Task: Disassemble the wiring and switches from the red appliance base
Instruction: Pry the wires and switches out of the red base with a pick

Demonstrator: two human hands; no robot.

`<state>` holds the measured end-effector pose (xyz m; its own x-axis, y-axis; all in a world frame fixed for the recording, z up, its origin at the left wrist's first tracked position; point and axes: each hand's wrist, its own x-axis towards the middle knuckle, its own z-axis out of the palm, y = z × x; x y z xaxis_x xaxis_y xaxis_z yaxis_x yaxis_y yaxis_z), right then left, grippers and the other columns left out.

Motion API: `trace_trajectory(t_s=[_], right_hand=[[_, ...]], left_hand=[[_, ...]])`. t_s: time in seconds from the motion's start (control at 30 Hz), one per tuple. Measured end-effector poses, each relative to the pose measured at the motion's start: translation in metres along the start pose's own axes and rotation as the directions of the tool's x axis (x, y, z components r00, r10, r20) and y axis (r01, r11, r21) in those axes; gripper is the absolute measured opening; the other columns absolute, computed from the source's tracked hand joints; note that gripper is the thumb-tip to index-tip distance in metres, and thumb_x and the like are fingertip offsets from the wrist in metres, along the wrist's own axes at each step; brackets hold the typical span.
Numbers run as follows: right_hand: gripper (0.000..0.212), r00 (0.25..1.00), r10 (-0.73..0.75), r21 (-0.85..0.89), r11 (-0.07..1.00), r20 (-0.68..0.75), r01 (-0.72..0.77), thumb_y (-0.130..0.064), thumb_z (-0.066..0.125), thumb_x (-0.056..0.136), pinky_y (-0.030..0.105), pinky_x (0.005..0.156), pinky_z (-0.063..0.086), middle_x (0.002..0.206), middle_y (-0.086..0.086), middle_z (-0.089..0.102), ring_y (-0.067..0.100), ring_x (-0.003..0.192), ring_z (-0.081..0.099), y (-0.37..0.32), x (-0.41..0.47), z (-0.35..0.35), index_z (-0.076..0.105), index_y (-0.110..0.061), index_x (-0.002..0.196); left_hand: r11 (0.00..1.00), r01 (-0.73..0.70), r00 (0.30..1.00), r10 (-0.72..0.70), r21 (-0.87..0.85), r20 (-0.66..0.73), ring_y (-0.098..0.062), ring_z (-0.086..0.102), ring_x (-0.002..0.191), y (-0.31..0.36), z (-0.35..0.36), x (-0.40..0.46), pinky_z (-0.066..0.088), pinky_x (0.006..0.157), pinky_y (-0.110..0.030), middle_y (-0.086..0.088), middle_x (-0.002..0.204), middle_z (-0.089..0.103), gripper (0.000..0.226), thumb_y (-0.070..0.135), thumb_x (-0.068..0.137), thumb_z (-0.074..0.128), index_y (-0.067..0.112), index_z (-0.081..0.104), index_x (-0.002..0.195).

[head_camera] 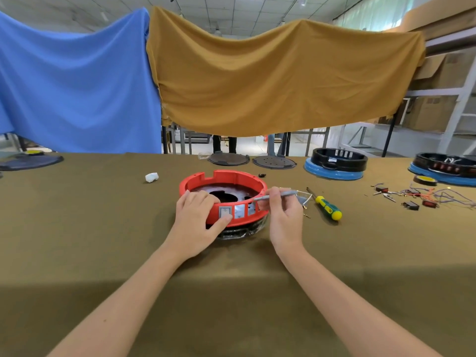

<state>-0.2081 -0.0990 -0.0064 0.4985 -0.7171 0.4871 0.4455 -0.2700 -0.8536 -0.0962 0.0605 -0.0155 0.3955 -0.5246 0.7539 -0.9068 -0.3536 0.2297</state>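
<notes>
The red appliance base [226,177] is a round ring lying on the olive table cloth at the middle. My left hand [198,217] grips its near left rim, thumb below a grey switch [226,212] in the front wall. Two more rectangular slots sit to the right of that switch. My right hand [282,215] pinches a grey sleeved wire [280,195] that runs from the base's right rim out to thin white leads [305,198] beside it.
A yellow-green screwdriver [328,207] lies right of the base. Loose switches and wires [422,198] lie farther right with a tape roll [425,180]. Two black bases on blue rings [334,166] and flat dark plates [228,158] line the far edge. A white wad [151,177] lies left.
</notes>
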Motion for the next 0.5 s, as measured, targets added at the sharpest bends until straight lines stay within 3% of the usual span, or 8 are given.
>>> trace_trajectory(t_s=[0.13,0.27,0.4,0.5], right_hand=[[0.013,0.975,-0.063,-0.026,0.997,0.211,0.071,-0.023,0.054,0.102,0.03,0.078,0.057,0.084,0.003,0.073,0.014,0.081,0.071,-0.014,0.002,0.008,0.06,-0.013,0.097],[0.017,0.94,-0.093,-0.117,0.983,0.328,0.138,-0.026,0.054,0.102,0.038,0.079,0.059,0.084,0.004,0.074,0.018,0.081,0.072,-0.031,0.009,0.015,0.059,-0.012,0.093],[0.017,0.901,-0.091,-0.263,0.94,0.425,0.219,-0.028,0.054,0.102,0.027,0.073,0.058,0.08,-0.001,0.072,0.011,0.075,0.071,-0.034,0.015,0.017,0.059,-0.017,0.09],[0.018,0.902,-0.089,-0.287,0.931,0.422,0.226,-0.028,0.054,0.102,0.024,0.07,0.056,0.076,-0.004,0.072,0.01,0.072,0.071,-0.033,0.019,0.017,0.06,-0.018,0.089]], left_hand=[[1.0,0.016,1.0,-0.015,-0.017,0.028,-0.009,0.045,0.111,-0.001,-0.001,0.001,0.02,0.115,-0.041,0.018,0.102,0.05,0.045,0.059,0.089,0.038,0.025,0.06,0.108],[1.0,0.027,0.999,-0.026,-0.004,0.044,-0.006,0.04,0.109,-0.002,-0.001,0.002,0.021,0.114,-0.042,0.017,0.102,0.048,0.051,0.061,0.088,0.035,0.023,0.06,0.112],[0.999,0.034,0.998,-0.034,-0.004,0.049,-0.004,0.037,0.106,-0.002,-0.001,0.002,0.021,0.114,-0.043,0.017,0.101,0.047,0.053,0.062,0.088,0.033,0.023,0.06,0.111],[0.999,0.033,0.998,-0.032,-0.004,0.048,-0.003,0.036,0.105,-0.002,-0.001,0.002,0.022,0.113,-0.043,0.017,0.101,0.047,0.052,0.063,0.088,0.033,0.024,0.06,0.111]])
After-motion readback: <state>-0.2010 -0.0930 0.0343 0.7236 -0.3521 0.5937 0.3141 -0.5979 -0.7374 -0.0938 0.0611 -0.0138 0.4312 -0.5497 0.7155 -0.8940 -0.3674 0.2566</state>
